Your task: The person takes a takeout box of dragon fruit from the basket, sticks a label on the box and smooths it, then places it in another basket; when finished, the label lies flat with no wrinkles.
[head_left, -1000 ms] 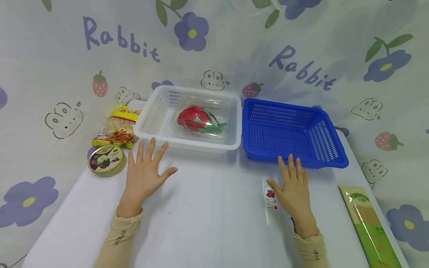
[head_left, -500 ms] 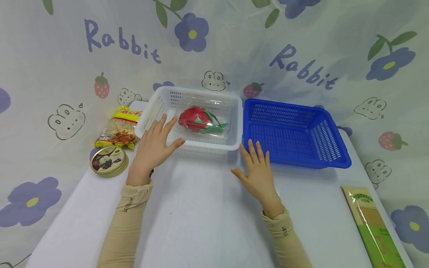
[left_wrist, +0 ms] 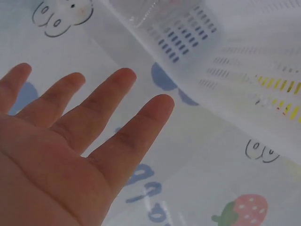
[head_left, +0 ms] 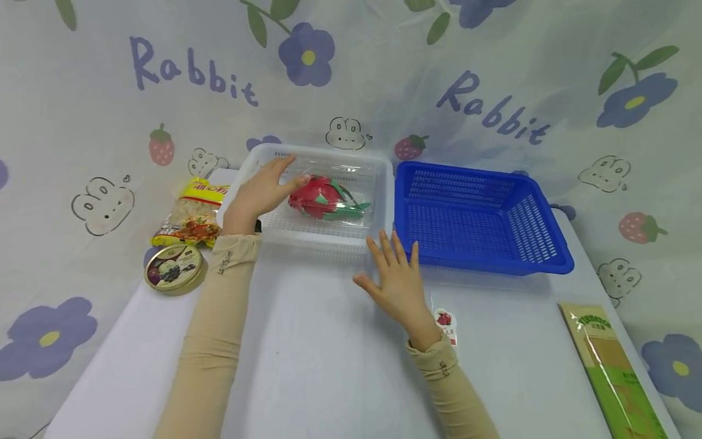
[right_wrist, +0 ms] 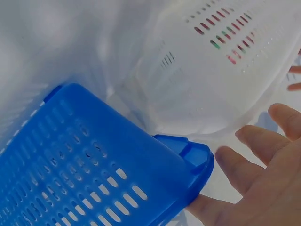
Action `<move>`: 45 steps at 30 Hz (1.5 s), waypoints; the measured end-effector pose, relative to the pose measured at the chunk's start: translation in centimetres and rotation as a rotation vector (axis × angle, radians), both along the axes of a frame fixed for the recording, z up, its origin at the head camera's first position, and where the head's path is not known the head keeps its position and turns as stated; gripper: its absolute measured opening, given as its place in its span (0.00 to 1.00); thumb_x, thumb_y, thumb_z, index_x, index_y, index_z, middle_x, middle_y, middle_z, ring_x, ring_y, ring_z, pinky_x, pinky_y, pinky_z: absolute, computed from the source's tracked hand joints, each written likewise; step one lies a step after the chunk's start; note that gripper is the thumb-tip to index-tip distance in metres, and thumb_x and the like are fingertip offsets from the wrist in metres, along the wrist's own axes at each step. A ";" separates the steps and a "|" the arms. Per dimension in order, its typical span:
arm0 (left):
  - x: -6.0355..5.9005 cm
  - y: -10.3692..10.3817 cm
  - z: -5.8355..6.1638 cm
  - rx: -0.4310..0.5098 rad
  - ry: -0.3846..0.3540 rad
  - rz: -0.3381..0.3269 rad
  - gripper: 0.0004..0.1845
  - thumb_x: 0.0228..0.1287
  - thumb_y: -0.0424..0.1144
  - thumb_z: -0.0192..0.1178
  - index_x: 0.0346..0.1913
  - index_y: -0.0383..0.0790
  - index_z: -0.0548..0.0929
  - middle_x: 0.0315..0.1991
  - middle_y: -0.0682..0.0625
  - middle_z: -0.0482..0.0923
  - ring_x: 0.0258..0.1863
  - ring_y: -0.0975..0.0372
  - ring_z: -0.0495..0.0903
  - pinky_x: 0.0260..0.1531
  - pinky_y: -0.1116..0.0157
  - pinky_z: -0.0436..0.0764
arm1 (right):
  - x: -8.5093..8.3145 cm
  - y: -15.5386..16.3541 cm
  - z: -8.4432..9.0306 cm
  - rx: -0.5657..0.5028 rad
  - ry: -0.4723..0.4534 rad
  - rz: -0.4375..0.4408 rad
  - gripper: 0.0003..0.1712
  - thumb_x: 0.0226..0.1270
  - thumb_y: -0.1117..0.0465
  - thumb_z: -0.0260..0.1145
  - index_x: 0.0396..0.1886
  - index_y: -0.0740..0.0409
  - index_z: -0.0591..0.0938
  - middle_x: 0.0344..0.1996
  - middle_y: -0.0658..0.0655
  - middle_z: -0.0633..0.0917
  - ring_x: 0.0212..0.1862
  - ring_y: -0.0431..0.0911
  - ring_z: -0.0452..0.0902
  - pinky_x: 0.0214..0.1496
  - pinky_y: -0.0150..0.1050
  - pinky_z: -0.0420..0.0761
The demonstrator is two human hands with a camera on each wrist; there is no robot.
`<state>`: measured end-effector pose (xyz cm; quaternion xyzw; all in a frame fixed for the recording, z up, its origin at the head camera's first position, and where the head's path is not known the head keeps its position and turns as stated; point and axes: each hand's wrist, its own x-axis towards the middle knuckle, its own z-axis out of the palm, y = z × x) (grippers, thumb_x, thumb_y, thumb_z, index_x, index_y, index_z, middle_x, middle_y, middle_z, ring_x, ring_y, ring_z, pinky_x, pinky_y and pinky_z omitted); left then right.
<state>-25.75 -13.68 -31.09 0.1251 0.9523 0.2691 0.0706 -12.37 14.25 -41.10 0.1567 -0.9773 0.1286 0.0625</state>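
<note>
A white plastic basket (head_left: 323, 238) stands at the back of the table. Inside it lies a clear plastic box (head_left: 359, 177) with a red dragon fruit (head_left: 314, 200) with green tips. My left hand (head_left: 262, 190) is over the basket's left side, fingers extended and thumb overlapping the fruit's left end in the head view; the left wrist view shows nothing in its palm. My right hand (head_left: 399, 289) hovers with spread fingers before the gap between the white basket and a blue basket (head_left: 488, 263), fingertips close to both rims. Neither hand holds anything.
Left of the white basket are a yellow-topped food packet (head_left: 192, 213) and a round gold tin (head_left: 174, 268). A clear strip with a dragon-fruit label (head_left: 445, 323) lies beside the right wrist. At the right edge is a long green-and-tan packet (head_left: 611, 372). A patterned curtain hangs behind.
My left hand has moved forward from the table before the white basket to over its left side. The right hand has shifted left, from before the blue basket toward the gap.
</note>
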 end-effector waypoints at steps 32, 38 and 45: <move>-5.0 1.0 -3.1 -0.162 -0.508 -0.002 0.66 0.50 0.45 0.73 0.76 0.64 0.29 0.78 0.40 0.22 0.74 0.37 0.48 0.68 0.40 0.60 | -0.1 0.0 -1.0 -0.004 0.060 -0.003 0.57 0.57 0.19 0.18 0.77 0.47 0.56 0.77 0.54 0.55 0.78 0.56 0.47 0.76 0.63 0.32; -4.9 1.5 -4.1 -0.308 -0.369 0.055 0.72 0.41 0.44 0.78 0.76 0.64 0.30 0.79 0.38 0.33 0.71 0.32 0.51 0.63 0.37 0.64 | 0.0 -0.1 -1.1 0.001 0.038 0.001 0.57 0.57 0.19 0.18 0.77 0.46 0.55 0.77 0.54 0.54 0.79 0.55 0.45 0.76 0.62 0.31; -5.0 1.5 -4.3 -0.254 -0.286 0.053 0.72 0.40 0.38 0.79 0.77 0.64 0.33 0.78 0.36 0.35 0.69 0.32 0.57 0.59 0.38 0.70 | -0.2 0.2 -1.1 0.015 0.066 -0.008 0.57 0.57 0.19 0.19 0.77 0.46 0.54 0.77 0.53 0.54 0.79 0.55 0.45 0.77 0.61 0.30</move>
